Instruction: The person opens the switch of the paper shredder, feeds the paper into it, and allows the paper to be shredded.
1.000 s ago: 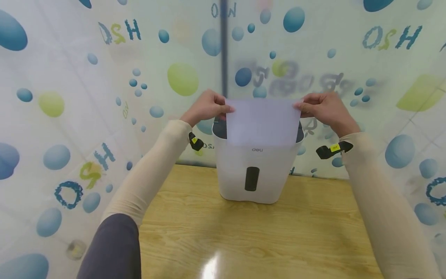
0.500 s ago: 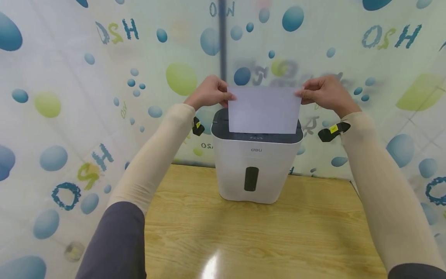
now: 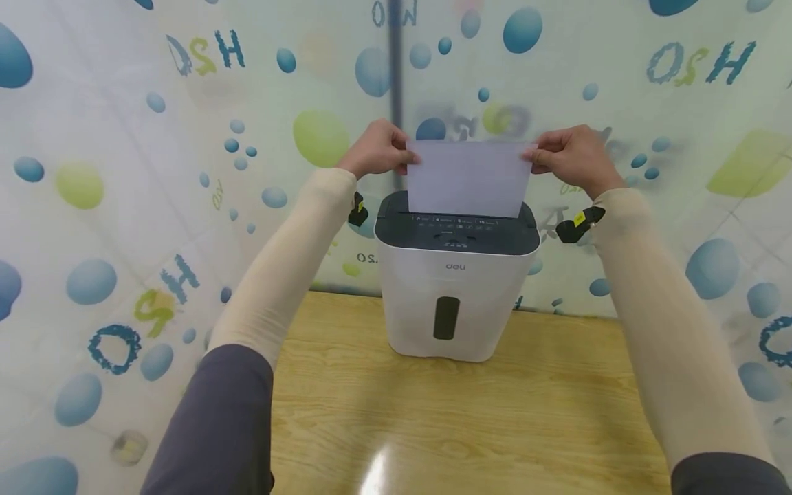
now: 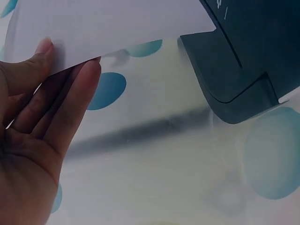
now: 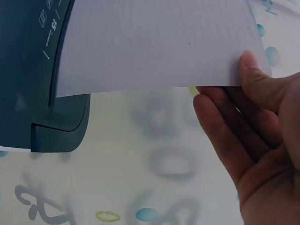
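A white sheet of paper (image 3: pixel 467 177) stands upright over the dark top of a white paper shredder (image 3: pixel 411 295) marked "deli". My left hand (image 3: pixel 380 148) pinches the sheet's upper left corner between thumb and fingers. At the opposite upper corner, my right hand (image 3: pixel 575 159) holds it the same way. In the left wrist view the paper (image 4: pixel 117 23) reaches the line of the slot in the dark lid (image 4: pixel 262 42). The right wrist view likewise has the paper's (image 5: pixel 154 42) lower edge along that slot; whether it has gone in cannot be told.
The shredder stands at the back of a wood-grain table (image 3: pixel 458 419), close to a patterned curtain (image 3: pixel 322 137) with blue and green spots. Curtain also hangs at both sides. A dark window (image 3: pixel 446 317) is on the shredder's front.
Both hands have risen and carried the paper up and back, from in front of the shredder's lid to over its slot. More of the dark lid now shows.
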{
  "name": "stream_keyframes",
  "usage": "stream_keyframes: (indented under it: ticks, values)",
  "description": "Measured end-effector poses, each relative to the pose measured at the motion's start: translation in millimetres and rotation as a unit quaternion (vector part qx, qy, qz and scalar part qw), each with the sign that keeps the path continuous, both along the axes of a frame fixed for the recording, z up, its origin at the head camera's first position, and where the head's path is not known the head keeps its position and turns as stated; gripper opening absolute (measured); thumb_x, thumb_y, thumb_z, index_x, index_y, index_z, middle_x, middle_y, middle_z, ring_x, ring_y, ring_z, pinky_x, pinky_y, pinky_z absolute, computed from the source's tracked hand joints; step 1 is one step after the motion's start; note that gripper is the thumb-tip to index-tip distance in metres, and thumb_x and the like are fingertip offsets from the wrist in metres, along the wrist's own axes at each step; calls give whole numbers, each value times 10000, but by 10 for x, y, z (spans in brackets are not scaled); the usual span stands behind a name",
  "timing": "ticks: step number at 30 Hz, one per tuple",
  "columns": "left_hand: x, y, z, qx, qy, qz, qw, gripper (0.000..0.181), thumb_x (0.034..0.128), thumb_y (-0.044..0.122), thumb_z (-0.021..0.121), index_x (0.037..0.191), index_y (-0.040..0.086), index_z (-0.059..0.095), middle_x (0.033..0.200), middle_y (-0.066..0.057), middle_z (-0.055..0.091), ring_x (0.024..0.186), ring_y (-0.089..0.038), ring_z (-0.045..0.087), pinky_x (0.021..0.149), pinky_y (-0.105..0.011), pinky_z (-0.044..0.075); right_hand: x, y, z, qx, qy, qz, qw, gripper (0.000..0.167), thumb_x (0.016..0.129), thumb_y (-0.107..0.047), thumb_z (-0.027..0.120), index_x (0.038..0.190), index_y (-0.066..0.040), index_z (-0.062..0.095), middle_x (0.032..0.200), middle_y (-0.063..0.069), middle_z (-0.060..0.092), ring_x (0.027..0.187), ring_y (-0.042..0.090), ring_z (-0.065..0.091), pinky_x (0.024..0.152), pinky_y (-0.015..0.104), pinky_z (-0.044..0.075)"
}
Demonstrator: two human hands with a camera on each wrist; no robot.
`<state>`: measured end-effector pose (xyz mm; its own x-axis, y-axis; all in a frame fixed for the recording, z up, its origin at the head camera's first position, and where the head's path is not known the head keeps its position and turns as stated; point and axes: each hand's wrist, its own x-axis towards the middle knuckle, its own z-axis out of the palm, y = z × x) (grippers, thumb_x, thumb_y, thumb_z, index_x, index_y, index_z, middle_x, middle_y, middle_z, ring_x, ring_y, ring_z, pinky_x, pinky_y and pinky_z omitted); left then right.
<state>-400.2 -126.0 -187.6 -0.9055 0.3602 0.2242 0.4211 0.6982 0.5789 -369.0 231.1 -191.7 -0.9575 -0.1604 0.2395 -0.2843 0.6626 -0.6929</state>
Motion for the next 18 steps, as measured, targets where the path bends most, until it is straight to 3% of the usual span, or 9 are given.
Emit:
stream_keyframes:
  ticks: [9, 14, 18]
  values:
    - [-94, -7, -44, 65, -34, -88, 9999, 210, 973, 229, 715, 882, 45, 761, 855, -140, 758, 772, -173, 727, 812, -346, 588, -89, -49, -109, 22, 80, -135, 9999, 464, 942, -461, 713, 1211, -83, 718, 826, -201, 739, 734, -90, 683, 1064, 504, 492]
    - [-143, -7, -73, 4, -41, -55, 10000, 270, 972, 236, 717, 806, 23, 704, 799, -118, 736, 777, -186, 723, 752, -322, 569, -109, -62, -154, 156, 156, -88, 9997, 479, 952, -465, 699, 1217, -66, 715, 871, -165, 758, 731, -101, 671, 1065, 519, 500]
    - [-162, -1, -94, -60, -66, -2, 10000, 247, 974, 244, 714, 840, 37, 727, 829, -118, 742, 783, -179, 721, 725, -287, 549, -127, -62, -188, 179, 153, -42, 9997, 490, 959, -454, 696, 1236, -51, 710, 907, -139, 769, 735, -96, 673, 1062, 514, 506]
